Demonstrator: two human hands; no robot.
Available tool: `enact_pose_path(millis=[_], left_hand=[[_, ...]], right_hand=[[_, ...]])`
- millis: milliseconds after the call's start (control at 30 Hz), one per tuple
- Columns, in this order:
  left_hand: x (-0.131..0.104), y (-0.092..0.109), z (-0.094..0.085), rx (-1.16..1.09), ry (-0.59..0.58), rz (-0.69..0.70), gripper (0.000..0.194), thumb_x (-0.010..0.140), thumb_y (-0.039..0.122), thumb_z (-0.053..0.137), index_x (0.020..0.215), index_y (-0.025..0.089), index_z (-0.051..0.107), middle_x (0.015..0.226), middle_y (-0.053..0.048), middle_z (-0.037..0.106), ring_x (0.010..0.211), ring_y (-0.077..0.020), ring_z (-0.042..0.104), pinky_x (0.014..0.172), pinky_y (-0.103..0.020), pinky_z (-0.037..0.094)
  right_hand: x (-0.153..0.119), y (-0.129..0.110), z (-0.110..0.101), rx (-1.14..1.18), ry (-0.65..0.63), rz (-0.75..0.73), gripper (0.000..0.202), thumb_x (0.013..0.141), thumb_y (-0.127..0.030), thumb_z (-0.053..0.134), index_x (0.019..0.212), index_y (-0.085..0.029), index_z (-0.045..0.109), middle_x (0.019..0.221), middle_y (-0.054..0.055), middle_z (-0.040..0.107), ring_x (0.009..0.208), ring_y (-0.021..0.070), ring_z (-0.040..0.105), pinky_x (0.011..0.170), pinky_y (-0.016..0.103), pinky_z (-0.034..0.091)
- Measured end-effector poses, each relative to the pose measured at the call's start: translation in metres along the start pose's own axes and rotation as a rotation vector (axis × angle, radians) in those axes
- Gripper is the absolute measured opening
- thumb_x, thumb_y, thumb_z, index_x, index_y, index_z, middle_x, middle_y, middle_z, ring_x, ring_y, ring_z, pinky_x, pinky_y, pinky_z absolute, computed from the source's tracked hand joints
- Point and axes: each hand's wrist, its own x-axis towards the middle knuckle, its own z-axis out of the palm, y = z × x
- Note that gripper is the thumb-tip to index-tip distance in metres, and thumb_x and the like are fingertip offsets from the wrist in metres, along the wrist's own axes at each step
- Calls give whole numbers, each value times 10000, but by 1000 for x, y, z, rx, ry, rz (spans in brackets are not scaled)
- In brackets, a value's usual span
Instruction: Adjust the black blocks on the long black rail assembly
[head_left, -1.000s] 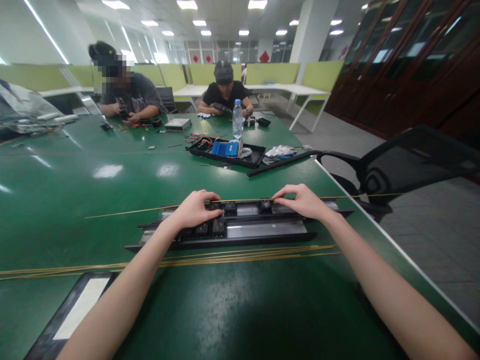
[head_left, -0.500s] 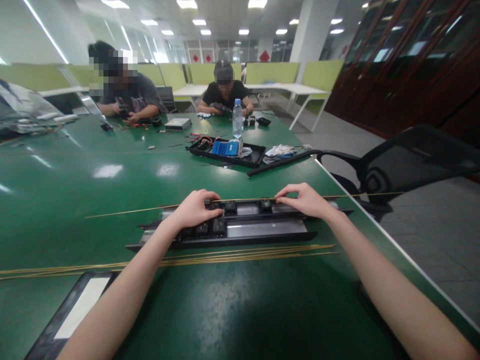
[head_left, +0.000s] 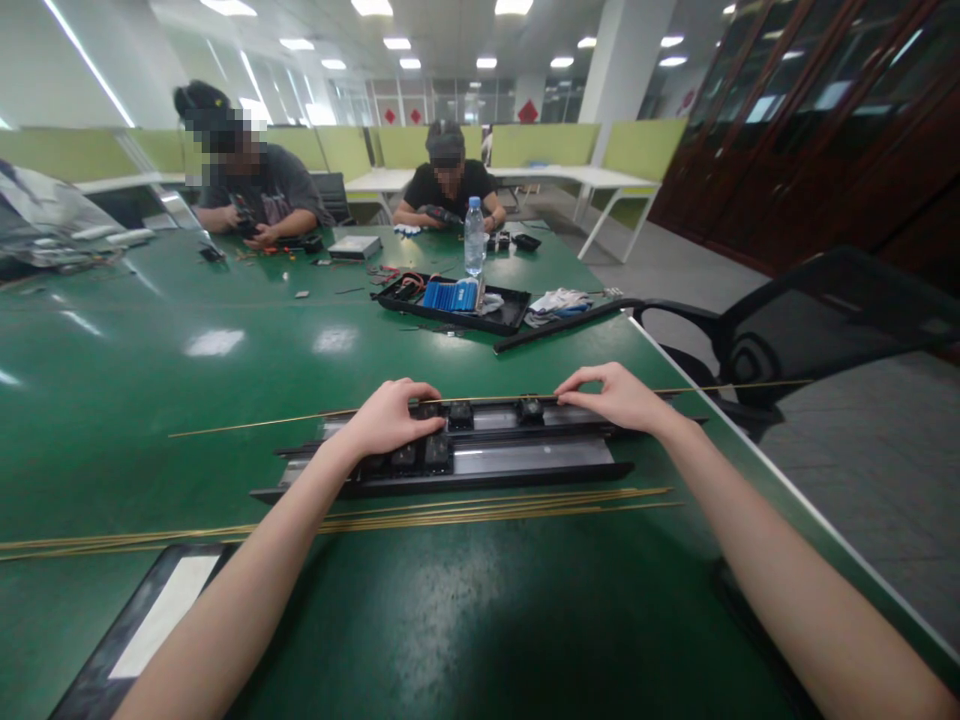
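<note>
Rod of brass colour along the rear of black channels, on a green table.

Nearer, more brass rods bundled, and a dark slab bearing a white sheet, both partly behind the left forearm; beyond, a black strip, crumpled gloves, a black tray with a blue piece, an upright bottle; past the right edge, a mesh chair. Left hand covering part of the channels, thumb and fingers bent around one of the black blocks; cannot tell whether pressed on it. Right hand pinching the rod just right of the rightmost block. Rod thin, nearly straight, longer than the channels; channels dark-walled, pale-floored.
</note>
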Motion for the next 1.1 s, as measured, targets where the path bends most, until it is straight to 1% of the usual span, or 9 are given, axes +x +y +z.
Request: enact_pose_path(millis=[433,700,900,1100], left_hand=[[0,0,0,-9,-2,0,333,815,457,669,1028,213,747,1010,-66,751,933,-252,680,817,-343,534],[0,-1,0,-4,-1,-2,336,818,468,666,1029,218,743,1009,-67,748,962,-255,675,835,-344,530],[0,0,-1,-1,-4,9,342,820,467,664,1034,210,737,1016,-65,752,963,-254,677,848,-349,529],[0,0,-1,-1,-2,10,331,817,464,664,1028,219,740,1021,-63,754,972,-258,679,858,-359,529]], right_hand=[[-1,5,-5,-4,-18,12,195,808,-385,689,860,-238,806,921,16,804,911,248,728,894,350,523],[-2,12,-11,-16,-32,37,227,801,-421,693,860,-237,812,925,25,806,914,257,731,902,360,523],[-2,10,-13,-23,-36,53,222,793,-425,702,849,-240,812,917,18,806,914,253,733,908,348,521],[-3,12,-18,-21,-54,83,248,790,-450,708,855,-234,811,911,26,807,924,273,730,925,373,524]])
